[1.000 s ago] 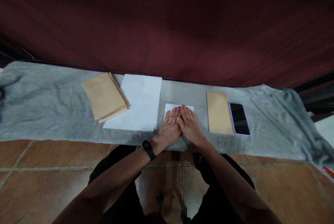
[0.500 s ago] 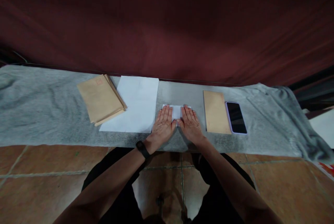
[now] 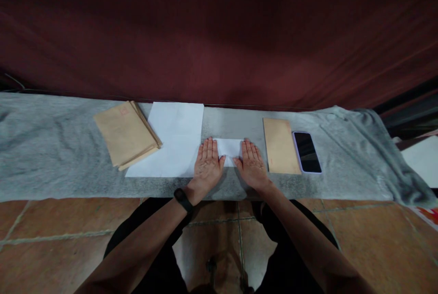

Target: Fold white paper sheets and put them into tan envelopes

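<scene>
A small white folded paper (image 3: 230, 148) lies on the grey cloth (image 3: 232, 123) in front of me. My left hand (image 3: 208, 164) rests flat at its left end, fingers stretched out and pointing away from me. At the right end lies my right hand (image 3: 252, 164), also flat with its fingers extended. Both thumbs point inward near the paper's near edge, with a gap between them. The hands cover the ends of the paper.
Large white sheets (image 3: 178, 139) lie left of my hands, partly under a stack of brown envelopes (image 3: 126, 134). To the right are another brown envelope (image 3: 282, 145) and a phone (image 3: 307, 152) with a purple edge. A dark red curtain (image 3: 219, 56) hangs behind.
My left hand has slid to the left, and the gap between the hands is wider. More of the white folded paper shows between them. The view has shifted slightly.
</scene>
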Demonstrator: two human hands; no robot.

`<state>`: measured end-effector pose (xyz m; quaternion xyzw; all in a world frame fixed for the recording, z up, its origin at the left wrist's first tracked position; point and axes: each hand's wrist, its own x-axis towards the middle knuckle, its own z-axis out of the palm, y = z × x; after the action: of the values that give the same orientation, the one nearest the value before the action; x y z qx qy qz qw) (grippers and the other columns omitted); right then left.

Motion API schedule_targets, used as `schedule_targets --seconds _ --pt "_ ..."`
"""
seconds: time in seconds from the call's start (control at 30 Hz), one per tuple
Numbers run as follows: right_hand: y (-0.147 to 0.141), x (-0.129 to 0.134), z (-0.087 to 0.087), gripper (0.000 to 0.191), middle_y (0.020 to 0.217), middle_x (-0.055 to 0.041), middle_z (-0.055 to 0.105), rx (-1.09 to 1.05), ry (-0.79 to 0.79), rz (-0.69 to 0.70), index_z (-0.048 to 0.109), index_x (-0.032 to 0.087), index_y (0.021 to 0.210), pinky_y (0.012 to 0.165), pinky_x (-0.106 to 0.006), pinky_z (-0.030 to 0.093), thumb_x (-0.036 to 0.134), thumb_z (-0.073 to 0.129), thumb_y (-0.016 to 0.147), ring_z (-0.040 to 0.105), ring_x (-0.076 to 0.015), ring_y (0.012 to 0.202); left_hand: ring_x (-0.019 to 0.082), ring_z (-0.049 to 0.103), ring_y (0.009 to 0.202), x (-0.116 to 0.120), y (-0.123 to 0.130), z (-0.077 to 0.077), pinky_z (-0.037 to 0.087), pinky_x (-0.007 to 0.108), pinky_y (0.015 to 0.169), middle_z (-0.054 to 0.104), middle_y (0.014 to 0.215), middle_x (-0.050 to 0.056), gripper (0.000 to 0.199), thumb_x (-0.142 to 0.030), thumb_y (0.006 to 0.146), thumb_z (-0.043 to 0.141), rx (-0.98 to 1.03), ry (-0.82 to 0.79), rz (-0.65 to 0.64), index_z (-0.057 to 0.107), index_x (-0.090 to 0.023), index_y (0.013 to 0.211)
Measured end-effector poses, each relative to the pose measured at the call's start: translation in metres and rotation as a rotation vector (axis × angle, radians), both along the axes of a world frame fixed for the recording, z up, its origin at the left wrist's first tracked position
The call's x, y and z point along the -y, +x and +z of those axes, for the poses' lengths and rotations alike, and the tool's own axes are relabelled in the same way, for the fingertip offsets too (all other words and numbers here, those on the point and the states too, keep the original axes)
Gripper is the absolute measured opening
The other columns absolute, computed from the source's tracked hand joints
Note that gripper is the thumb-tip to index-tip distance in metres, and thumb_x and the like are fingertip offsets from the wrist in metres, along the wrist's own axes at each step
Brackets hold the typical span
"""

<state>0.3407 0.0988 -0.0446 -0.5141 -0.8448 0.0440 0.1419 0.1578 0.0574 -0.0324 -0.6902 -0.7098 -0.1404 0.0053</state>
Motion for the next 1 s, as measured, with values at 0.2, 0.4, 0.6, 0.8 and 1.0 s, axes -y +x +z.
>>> schedule_targets --seconds 0.2,0.4,0.6,0.8,1.0 --pt "-0.002 0.002 0.001 0.073 0.168 -0.0237 0.030 -0.010 -0.015 -0.014 0.032 -0.001 0.161 0.128 -0.052 0.024 0.050 0.035 0.109 0.030 -0.0327 0.157 0.028 0.020 0.160 -0.005 0.011 0.004 0.024 0.049 0.131 0.028 0.169 0.021 0.062 -0.030 0.106 0.032 0.012 -0.008 -0.143 0.029 0.000 0.160" --pt "-0.003 0.001 0.010 0.064 0.169 -0.0221 0.028 -0.016 -0.073 -0.025 0.033 0.000 0.160 0.129 -0.053 0.020 0.038 0.034 0.109 0.025 -0.0311 0.159 0.028 0.021 0.160 -0.007 0.018 0.000 0.026 0.049 0.130 0.030 0.169 0.020 0.061 -0.030 0.106 0.034 0.018 -0.022 -0.171 0.033 -0.001 0.159" --pt "-0.018 0.002 0.018 0.062 0.170 -0.0148 0.032 -0.076 -0.156 0.080 0.034 0.007 0.162 0.131 -0.048 0.019 0.039 0.022 0.111 0.024 -0.0253 0.160 0.028 0.015 0.161 -0.009 0.019 0.001 0.022 0.051 0.131 0.027 0.171 0.017 0.061 -0.018 0.102 0.032 0.001 -0.043 -0.239 0.030 -0.006 0.162" --pt "-0.024 0.004 0.010 0.066 0.170 -0.0172 0.030 -0.076 -0.152 0.110 0.026 0.007 0.165 0.131 -0.049 0.022 0.045 0.021 0.111 0.022 -0.0247 0.160 0.026 0.012 0.162 -0.011 0.019 -0.004 0.021 0.050 0.132 0.025 0.171 0.019 0.066 -0.013 0.098 0.030 0.006 -0.078 -0.257 0.024 -0.003 0.163" --pt "-0.017 0.003 0.003 0.067 0.169 -0.0193 0.031 -0.041 -0.066 0.077 0.031 0.005 0.163 0.130 -0.050 0.022 0.047 0.024 0.111 0.024 -0.0276 0.160 0.027 0.013 0.161 -0.011 0.013 -0.004 0.025 0.051 0.130 0.023 0.171 0.020 0.064 -0.020 0.101 0.029 0.035 -0.063 -0.210 0.025 -0.002 0.162"
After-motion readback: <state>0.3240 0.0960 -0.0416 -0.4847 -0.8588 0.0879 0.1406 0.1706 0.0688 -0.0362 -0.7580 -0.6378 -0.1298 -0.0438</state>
